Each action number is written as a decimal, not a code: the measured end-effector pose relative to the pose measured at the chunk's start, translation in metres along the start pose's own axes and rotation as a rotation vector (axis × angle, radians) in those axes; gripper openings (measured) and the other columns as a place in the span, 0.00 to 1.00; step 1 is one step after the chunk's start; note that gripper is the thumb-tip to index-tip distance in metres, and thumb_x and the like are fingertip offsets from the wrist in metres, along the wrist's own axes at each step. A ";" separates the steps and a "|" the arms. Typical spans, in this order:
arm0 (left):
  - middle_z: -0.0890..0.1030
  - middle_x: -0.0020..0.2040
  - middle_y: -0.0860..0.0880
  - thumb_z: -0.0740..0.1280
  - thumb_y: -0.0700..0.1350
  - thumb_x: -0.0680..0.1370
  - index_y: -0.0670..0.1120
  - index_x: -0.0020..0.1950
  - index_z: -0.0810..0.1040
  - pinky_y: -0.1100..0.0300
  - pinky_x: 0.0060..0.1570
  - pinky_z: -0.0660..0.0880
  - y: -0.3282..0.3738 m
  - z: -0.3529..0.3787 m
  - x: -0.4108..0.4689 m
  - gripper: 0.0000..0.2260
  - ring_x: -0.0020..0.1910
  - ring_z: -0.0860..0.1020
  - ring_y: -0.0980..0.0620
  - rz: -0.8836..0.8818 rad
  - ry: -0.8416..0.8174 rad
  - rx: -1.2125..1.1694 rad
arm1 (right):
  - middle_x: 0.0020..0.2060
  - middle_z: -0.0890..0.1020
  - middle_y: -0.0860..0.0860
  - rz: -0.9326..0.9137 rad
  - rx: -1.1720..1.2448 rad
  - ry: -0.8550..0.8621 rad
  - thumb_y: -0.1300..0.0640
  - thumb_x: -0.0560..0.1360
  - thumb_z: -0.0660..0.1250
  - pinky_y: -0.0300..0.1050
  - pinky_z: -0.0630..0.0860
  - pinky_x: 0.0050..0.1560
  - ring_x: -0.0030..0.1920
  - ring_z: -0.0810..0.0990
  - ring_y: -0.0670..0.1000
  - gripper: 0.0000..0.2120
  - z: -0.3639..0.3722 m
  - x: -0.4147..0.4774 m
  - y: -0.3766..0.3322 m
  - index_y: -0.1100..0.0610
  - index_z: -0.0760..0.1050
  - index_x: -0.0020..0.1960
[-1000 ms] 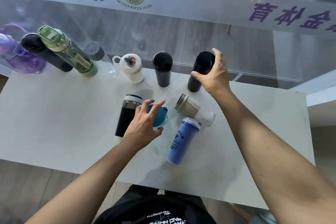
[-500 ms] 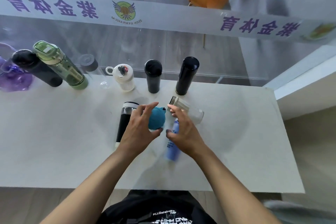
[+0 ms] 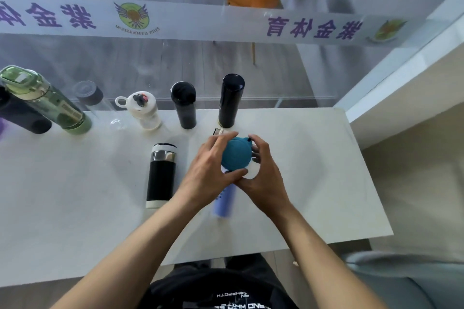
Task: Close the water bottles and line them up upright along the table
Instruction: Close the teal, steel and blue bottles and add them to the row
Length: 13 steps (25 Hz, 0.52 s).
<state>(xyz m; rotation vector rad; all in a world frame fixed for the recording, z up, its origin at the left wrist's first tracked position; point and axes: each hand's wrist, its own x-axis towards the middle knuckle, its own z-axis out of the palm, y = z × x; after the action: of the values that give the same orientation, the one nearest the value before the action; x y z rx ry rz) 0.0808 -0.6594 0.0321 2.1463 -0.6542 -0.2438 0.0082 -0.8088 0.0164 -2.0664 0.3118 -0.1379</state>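
Both hands meet over the middle of the white tabletop [image 3: 313,183], clasped from either side around a bottle with a teal lid [image 3: 237,154]. The left hand [image 3: 208,178] curls over the lid's left edge, thumb pressed below it; the right hand [image 3: 263,178] cups the right side, fingers wrapped round a pale part of the bottle just under the lid. The bottle's body is mostly hidden by the hands, so whether it stands on the tabletop or is lifted cannot be told.

Under the hands lies a blue bottle [image 3: 224,202] on its side, blurred, its base pointing toward the person. Just past the left hand's fingers the metal rim of another bottle [image 3: 218,131] peeks out; the rest of it is hidden.

To the left of the hands a black flask [image 3: 160,175] with a steel collar and white base lies on the tabletop, its cap toward the far edge.

Along the far edge, a row stands upright: a tall black bottle [image 3: 230,100] nearest the hands, then a shorter black bottle [image 3: 184,105], a white bottle [image 3: 144,110] with a loop on its lid, a clear bottle [image 3: 94,100] with a grey cap, a green bottle [image 3: 47,103] and a dark bottle [image 3: 22,118] at the picture's left edge. All of these have their lids on.
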 end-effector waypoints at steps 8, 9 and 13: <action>0.71 0.69 0.55 0.64 0.62 0.77 0.58 0.72 0.65 0.52 0.64 0.73 0.035 0.053 0.047 0.25 0.66 0.72 0.54 -0.121 -0.063 -0.060 | 0.62 0.75 0.41 -0.051 0.057 0.090 0.49 0.68 0.80 0.50 0.79 0.59 0.62 0.77 0.49 0.33 -0.066 0.038 0.042 0.47 0.68 0.67; 0.71 0.69 0.54 0.61 0.64 0.78 0.58 0.72 0.65 0.52 0.64 0.72 0.033 0.062 0.052 0.24 0.66 0.71 0.54 -0.143 -0.046 -0.056 | 0.62 0.75 0.41 -0.047 0.078 0.112 0.49 0.68 0.81 0.52 0.79 0.59 0.62 0.77 0.50 0.33 -0.076 0.047 0.050 0.48 0.68 0.67; 0.72 0.70 0.52 0.63 0.56 0.79 0.54 0.71 0.70 0.52 0.65 0.69 -0.001 0.092 0.054 0.21 0.66 0.71 0.46 -0.219 -0.039 0.258 | 0.62 0.73 0.41 -0.012 0.065 0.141 0.54 0.66 0.81 0.53 0.80 0.59 0.62 0.76 0.49 0.35 -0.109 0.086 0.082 0.47 0.67 0.68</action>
<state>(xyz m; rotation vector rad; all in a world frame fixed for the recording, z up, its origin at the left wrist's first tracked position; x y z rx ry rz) 0.0903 -0.7505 -0.0221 2.4704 -0.4936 -0.3346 0.0532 -0.9622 -0.0042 -1.9985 0.3765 -0.2977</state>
